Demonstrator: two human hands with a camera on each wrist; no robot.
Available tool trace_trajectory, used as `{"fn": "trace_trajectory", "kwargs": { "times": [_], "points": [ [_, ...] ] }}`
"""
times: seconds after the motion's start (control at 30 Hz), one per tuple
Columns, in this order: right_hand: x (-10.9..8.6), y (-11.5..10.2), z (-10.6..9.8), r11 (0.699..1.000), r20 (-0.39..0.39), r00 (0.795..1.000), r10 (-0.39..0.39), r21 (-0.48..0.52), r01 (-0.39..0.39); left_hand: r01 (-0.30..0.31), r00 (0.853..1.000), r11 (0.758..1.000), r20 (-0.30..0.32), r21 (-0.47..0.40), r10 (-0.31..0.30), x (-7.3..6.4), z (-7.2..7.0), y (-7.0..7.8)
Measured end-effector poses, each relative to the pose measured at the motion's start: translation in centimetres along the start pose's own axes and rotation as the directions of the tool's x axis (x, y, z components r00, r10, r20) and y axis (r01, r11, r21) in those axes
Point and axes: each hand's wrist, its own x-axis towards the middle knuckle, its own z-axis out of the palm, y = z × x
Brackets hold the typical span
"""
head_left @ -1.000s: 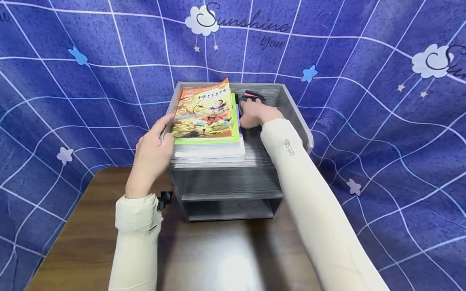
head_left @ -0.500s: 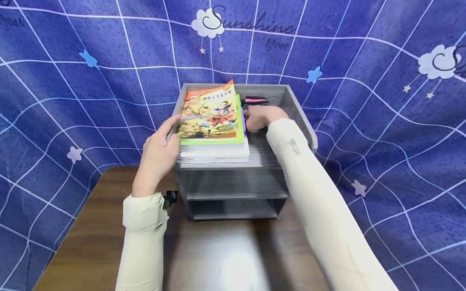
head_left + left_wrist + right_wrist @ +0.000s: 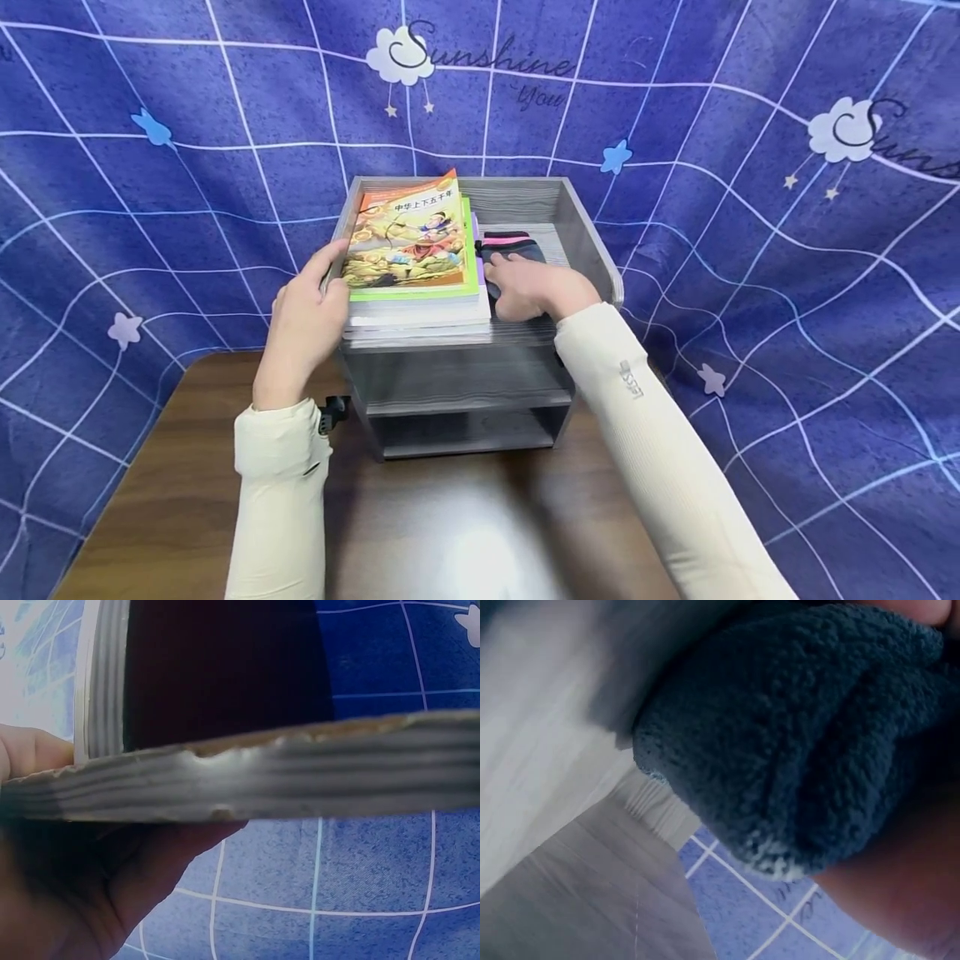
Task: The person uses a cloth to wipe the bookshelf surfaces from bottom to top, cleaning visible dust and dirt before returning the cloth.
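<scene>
A grey wooden desktop shelf stands in the middle of the head view. My left hand grips its left side panel, seen edge-on as a striped board in the left wrist view. On the top tier lies a stack of books. Just right of the stack my right hand holds a dark, fuzzy folded cloth item. Between a finger above and the thumb below, its soft fabric bulges in the right wrist view. A dark bundle with a pink stripe shows beyond the fingers; whether it is the same piece is unclear.
Below the top tier are two lower compartments. The shelf's right side panel rises beside my right forearm. A brown wooden table bears the shelf. Blue patterned cloth hangs behind and at both sides.
My right hand has moved toward the front of the top tier, exposing more of the pink-striped bundle behind it. The left hand keeps its hold on the side panel.
</scene>
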Motion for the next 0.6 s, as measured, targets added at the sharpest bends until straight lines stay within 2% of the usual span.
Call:
{"fn": "trace_trajectory", "kwargs": {
  "times": [0.2, 0.37, 0.6],
  "points": [
    [-2.6, -0.7, 1.5, 1.000, -0.030, 1.000, -0.006, 0.015, 0.006, 0.008, 1.000, 1.000, 0.003, -0.002, -0.008, 0.1, 0.0, 0.0],
    [-4.3, -1.3, 3.0, 0.999, -0.085, 0.996, -0.010, 0.039, 0.013, 0.007, 1.000, 1.000, 0.007, -0.002, -0.007, 0.1, 0.0, 0.1],
    [-6.7, -2.4, 5.0, 0.999, -0.184, 0.982, -0.050, -0.027, 0.046, 0.010, 1.000, 1.000, 0.002, -0.009, -0.010, 0.1, -0.1, 0.2]
  ]
}}
